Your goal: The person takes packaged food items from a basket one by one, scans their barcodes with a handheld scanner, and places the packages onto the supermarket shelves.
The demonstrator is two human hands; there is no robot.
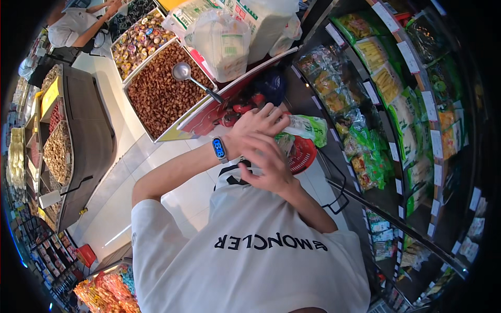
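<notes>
My left hand, with a smartwatch on the wrist, is back side up with bent fingers beside a green and white plastic package. Its fingertips are hidden, so whether it grips the package cannot be told. Just below it my right hand is blurred, its fingers apart and nothing seen in them. A red plastic basket is partly behind my right hand, under the package, with another clear and green package in it. Dark red packaged items lie beyond my left hand.
A bin of brown dried fruit or nuts with a metal scoop stands at upper left, beside bagged white goods. Shelves of packaged food line the right. Bulk bins stand left. Another person is at upper left.
</notes>
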